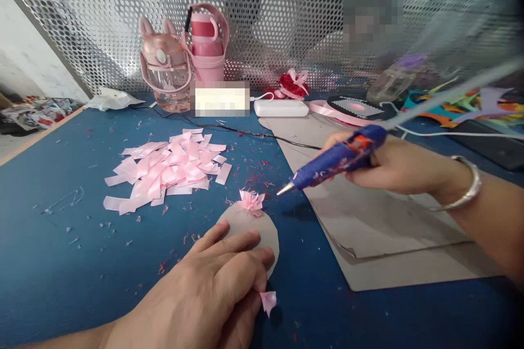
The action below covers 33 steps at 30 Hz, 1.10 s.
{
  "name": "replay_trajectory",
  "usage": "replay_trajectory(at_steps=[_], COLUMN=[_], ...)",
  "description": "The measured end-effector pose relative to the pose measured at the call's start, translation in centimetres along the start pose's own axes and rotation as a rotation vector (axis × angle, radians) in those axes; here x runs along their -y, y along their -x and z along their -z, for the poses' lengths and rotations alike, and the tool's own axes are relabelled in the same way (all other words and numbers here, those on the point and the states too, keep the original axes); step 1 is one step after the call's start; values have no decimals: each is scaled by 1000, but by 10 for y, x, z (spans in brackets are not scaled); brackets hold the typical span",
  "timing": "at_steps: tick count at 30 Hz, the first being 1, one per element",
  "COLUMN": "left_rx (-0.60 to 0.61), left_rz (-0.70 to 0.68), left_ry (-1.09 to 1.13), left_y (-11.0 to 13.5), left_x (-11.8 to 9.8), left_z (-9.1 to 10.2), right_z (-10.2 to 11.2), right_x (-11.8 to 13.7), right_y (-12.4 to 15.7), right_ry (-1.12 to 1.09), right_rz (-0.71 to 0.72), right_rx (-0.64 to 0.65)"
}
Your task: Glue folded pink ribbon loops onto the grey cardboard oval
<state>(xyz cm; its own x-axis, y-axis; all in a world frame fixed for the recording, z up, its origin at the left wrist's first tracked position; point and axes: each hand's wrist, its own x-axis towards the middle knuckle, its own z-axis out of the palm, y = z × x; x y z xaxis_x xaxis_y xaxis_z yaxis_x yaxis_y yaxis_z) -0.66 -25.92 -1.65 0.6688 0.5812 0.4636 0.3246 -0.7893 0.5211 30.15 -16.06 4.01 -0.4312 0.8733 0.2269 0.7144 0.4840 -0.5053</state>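
In my right hand (368,161), fingers wrapped round it, is a blue hot glue gun (335,162). Its metal tip points left and down, a little above the table and apart from the cardboard. A round grey cardboard piece (268,232) lies under the fingers of my left hand (229,278), which press on it. At its far edge sits a cluster of folded pink ribbon (251,200). A small folded ribbon piece (268,302) sticks out from between the thumb and fingers of my left hand. Part of the disc is hidden by that hand.
Cut pink ribbon strips (176,166) are heaped at left on the blue table (61,251). Grey cardboard sheets (380,223) lie under my right arm. Behind stand two pink bottles (166,76), a white power bank (281,108) and a ribbon roll (356,109). A black cable (245,130) crosses the table.
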Motion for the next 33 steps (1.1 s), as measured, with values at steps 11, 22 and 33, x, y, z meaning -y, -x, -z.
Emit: replay_trajectory(at_steps=[11,22,33], left_rx=[41,183,124], left_rz=[120,170,296], left_ry=[-75,-134,4], left_y=[2,-24,-15], left_x=[-7,-3,-11], left_z=[-1,8,14], right_z=[-5,7,-2], right_x=[-10,-20,7], right_y=[-6,-7,1], right_ry=[-399,-355,-246], right_rz=[-37,-125,-33], right_rx=[533,215,491])
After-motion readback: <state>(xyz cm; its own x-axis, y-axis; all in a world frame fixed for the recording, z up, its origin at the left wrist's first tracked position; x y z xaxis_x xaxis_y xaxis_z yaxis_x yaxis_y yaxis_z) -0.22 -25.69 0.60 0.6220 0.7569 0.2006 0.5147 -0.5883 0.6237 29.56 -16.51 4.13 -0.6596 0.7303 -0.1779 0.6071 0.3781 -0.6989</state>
